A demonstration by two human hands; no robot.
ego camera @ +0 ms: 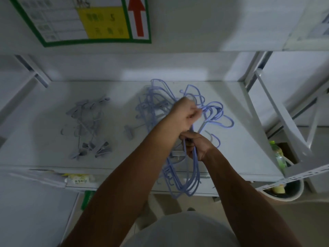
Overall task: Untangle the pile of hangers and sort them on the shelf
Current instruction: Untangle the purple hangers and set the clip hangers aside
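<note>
A tangled pile of blue hangers (156, 102) lies on the white shelf (44, 107), right of its middle. My left hand (185, 113) reaches across above the pile, its fingers closed on the hooks of blue hangers at the pile's right side. Below it, my right hand (195, 145) grips a bunch of blue hangers (187, 182) that hangs down over the shelf's front edge. A separate heap of grey clip hangers (89, 127) rests on the shelf's left half. One grey clip hanger (129, 131) lies alone between the two heaps.
The shelf has white uprights at left and right (277, 111). A green-framed notice with a red arrow (85, 20) hangs on the back wall. At the lower right stand a green-capped bottle (276, 154) and a round bin (286, 191).
</note>
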